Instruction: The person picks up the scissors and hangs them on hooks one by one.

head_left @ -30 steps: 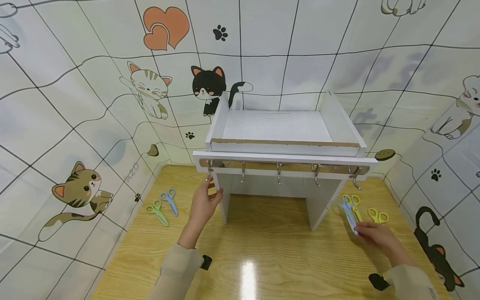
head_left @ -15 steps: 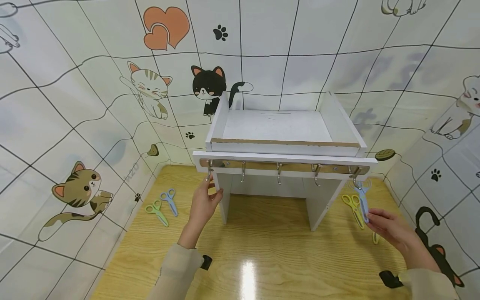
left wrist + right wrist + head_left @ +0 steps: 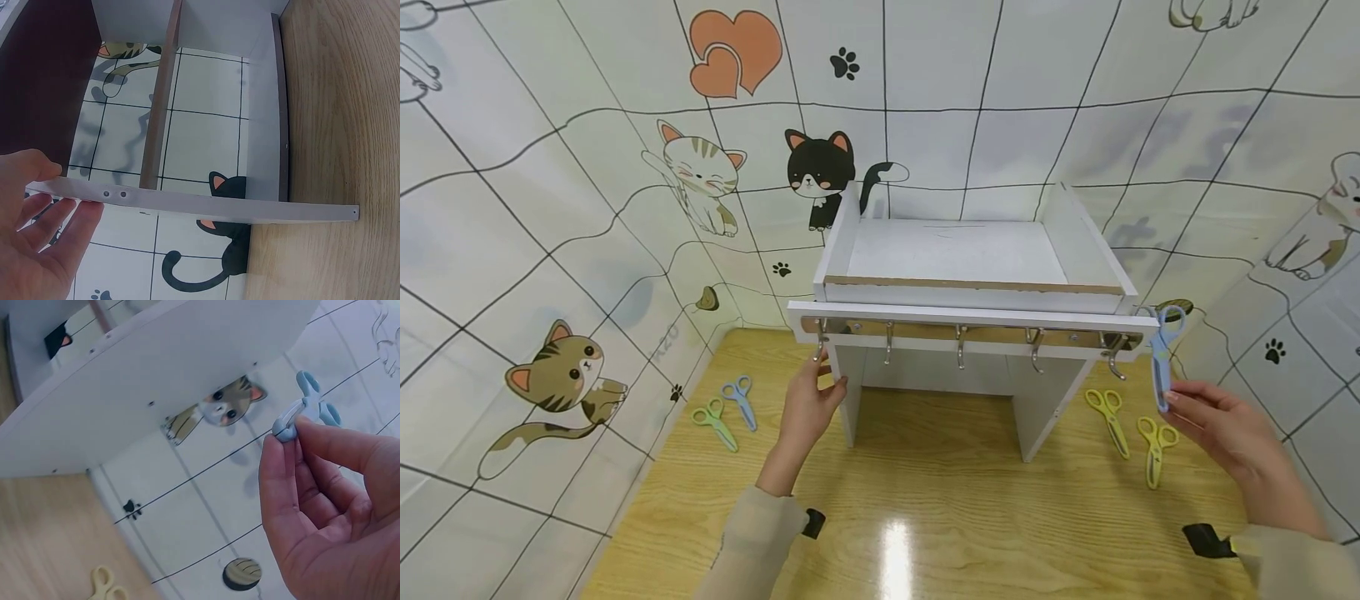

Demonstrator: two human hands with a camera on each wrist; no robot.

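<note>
Right hand [image 3: 1236,429] pinches blue scissors [image 3: 1161,371] by the blade end

They are in the air, handles upward, near the right end of the hook rail [image 3: 925,332]. The left hand [image 3: 807,410] grips the white shelf's side panel [image 3: 200,204] between thumb and fingers.

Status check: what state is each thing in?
White shelf: upright on table
Hooks: fixed along shelf front
Held blue scissors: in mid-air, handles up
Other blue scissors: on table, closed
Green scissors: on table, closed
Inner yellow scissors: on table, closed
Outer yellow scissors: on table, closed
Left hand: gripping shelf edge
Right hand: pinching held scissors' blade end
</note>
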